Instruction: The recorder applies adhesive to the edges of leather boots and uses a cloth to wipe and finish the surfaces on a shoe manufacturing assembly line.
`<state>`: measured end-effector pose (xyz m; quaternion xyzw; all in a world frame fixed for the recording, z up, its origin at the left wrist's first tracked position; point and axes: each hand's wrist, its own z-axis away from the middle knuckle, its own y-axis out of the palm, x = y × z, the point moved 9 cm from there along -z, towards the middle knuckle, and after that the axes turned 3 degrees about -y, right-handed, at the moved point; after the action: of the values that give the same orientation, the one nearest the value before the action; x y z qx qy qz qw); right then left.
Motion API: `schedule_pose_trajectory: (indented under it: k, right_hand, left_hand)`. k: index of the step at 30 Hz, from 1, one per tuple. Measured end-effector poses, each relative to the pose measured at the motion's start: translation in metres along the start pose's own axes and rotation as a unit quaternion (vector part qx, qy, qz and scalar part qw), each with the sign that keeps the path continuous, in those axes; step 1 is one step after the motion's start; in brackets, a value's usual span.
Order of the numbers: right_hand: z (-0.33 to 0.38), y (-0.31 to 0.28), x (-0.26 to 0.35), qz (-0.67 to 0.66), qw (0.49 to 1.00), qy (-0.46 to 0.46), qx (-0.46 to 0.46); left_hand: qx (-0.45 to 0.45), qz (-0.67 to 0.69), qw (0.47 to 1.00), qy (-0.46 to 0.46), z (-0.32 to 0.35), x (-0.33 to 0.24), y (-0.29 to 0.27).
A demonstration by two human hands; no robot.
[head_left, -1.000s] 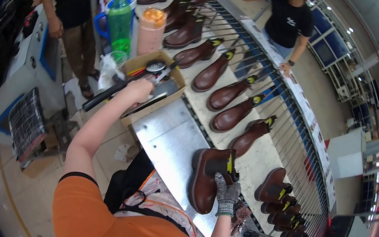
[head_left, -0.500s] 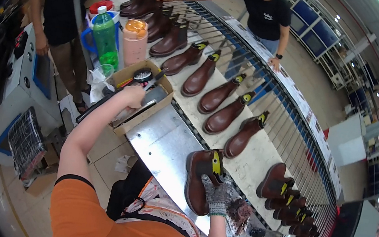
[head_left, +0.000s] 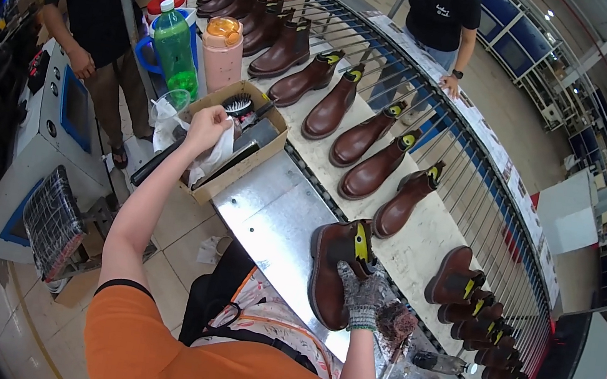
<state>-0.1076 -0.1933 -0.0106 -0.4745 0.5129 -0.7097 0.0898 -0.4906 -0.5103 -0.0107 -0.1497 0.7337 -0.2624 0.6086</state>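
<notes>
My left hand (head_left: 208, 128), bare, pinches a thin white cloth (head_left: 220, 153) over a cardboard box (head_left: 271, 155). Inside that box lie a black-bristled brush (head_left: 238, 106) and some dark, flat items. My right hand (head_left: 361, 297) wears a grey knitted glove and grips a brown leather ankle boot (head_left: 326, 290) with a yellow pull tab. The boot rests tilted on the metal table (head_left: 268, 219), close to my body. Right of the glove sits a dark, shaggy brown wad (head_left: 395, 322).
Brown boots (head_left: 367, 177) line the pale conveyor (head_left: 434, 227) beyond the table. Small bottles (head_left: 438, 362) lie at the lower right. A green bottle (head_left: 174, 47) and a pink jug (head_left: 220, 61) stand behind the box. Two people (head_left: 440, 15) stand across and at left.
My left hand has risen slightly out of the box and now holds the white cloth. My right hand still grips the boot. The view has shifted a little.
</notes>
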Motion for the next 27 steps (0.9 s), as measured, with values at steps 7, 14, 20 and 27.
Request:
schedule_pose_trajectory:
  k: [7,14,20,27]
  right_hand:
    - [-0.018,-0.017,-0.02,-0.041,0.997,0.066,-0.03]
    - [-0.008,-0.015,-0.012,-0.11,0.993,0.001,-0.038]
    - [-0.013,0.001,-0.032,-0.068,0.996,-0.045,-0.018]
    - [-0.021,-0.009,-0.029,-0.043,0.997,0.069,-0.012]
  left_hand:
    - [-0.121,0.216,0.965,0.083,-0.036,-0.049,-0.038]
    - [-0.228,0.3,0.924,0.061,-0.011,-0.041,-0.047]
    - [-0.11,0.414,0.899,0.093,0.049,-0.123,-0.018]
    - [0.013,0.121,0.99,0.071,0.13,-0.085,0.136]
